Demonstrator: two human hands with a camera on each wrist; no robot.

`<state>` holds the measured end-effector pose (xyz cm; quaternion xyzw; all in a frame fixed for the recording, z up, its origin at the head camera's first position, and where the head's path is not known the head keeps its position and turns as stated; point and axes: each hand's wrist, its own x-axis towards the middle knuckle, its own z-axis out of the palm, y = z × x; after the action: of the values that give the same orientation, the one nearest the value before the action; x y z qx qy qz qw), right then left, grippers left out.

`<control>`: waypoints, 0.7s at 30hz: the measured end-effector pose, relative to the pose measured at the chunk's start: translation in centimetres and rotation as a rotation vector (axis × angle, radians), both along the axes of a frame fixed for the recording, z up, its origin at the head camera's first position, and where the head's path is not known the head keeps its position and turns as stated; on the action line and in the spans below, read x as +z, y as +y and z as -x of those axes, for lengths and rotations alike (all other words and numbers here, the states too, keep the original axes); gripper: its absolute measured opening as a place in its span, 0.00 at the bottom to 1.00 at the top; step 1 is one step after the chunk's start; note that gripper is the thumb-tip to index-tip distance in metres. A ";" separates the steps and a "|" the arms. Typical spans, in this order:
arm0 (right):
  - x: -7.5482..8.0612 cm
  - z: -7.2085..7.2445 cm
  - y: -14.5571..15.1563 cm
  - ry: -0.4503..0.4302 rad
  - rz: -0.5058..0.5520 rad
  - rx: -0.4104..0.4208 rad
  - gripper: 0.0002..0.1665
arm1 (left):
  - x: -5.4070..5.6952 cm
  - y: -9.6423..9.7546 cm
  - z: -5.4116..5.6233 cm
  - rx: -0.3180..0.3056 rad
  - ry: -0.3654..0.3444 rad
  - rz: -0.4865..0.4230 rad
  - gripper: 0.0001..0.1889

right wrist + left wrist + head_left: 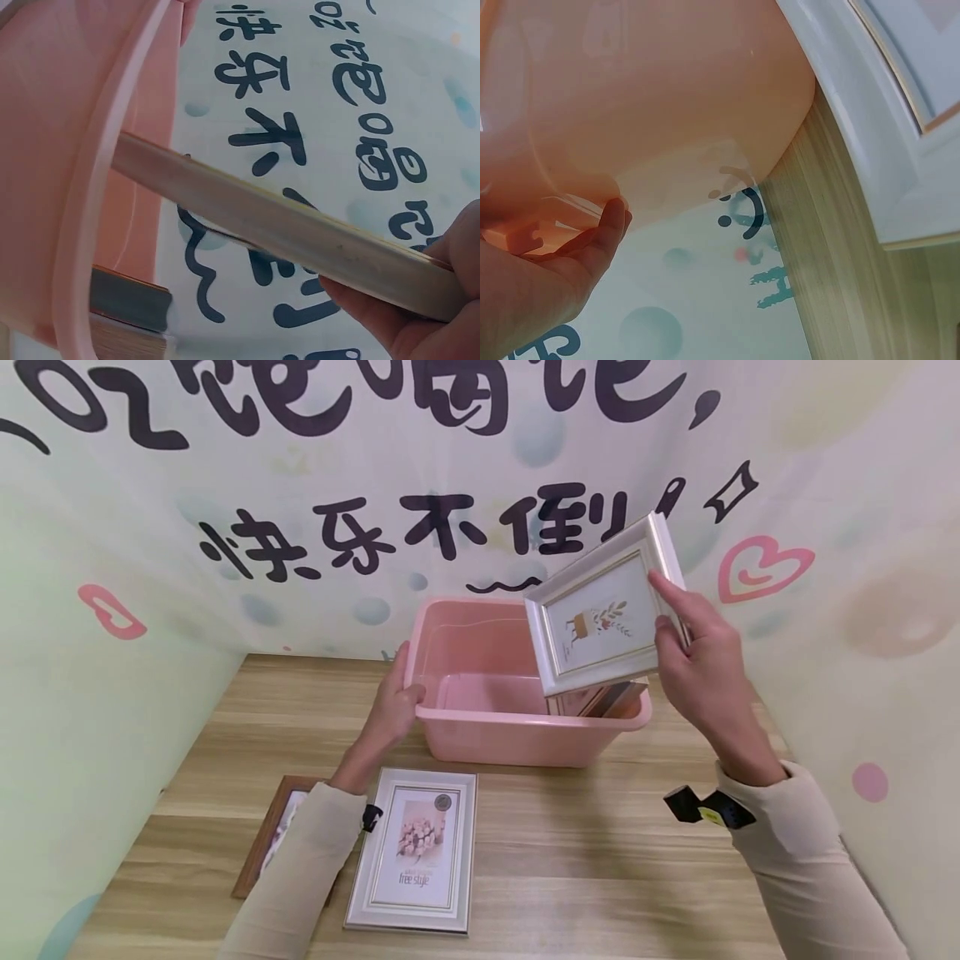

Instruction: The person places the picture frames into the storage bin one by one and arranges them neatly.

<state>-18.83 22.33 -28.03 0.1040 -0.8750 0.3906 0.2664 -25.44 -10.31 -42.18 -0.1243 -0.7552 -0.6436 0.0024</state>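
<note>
A white picture frame (600, 618) with a small plant print is tilted above the right part of a pink plastic basin (495, 739). My right hand (701, 664) grips that frame by its right edge; the right wrist view shows its side edge (300, 232) between thumb and fingers. On the basin's left rim, my left hand (393, 697) holds on with curled fingers, seen also as the hand (562, 277) in the left wrist view. Inside the basin at the right stand other frames (600, 700), partly hidden by the held one.
On the wood-grain table (615, 860) lies a white frame (420, 852) with a flower print. A brown frame (281, 827) lies left of it, partly under the left sleeve. Printed walls (337, 468) close in the back and both sides.
</note>
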 end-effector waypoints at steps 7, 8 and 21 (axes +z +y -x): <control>-1.7 2.0 -0.7 -0.029 -0.128 0.009 0.33 | 0.0 0.0 0.1 0.003 -0.008 -0.009 0.43; -2.1 2.4 -0.8 -0.035 -0.144 0.007 0.33 | 0.0 0.0 0.0 0.006 -0.010 -0.007 0.43; -5.1 4.3 -2.5 -0.211 -0.251 -0.037 0.34 | -0.1 -0.1 0.3 0.022 -0.009 0.013 0.42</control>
<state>-23.18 19.84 -33.15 0.0789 -0.9417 0.2822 0.1650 -25.70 -10.38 -42.29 -0.1129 -0.7607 -0.6392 0.0053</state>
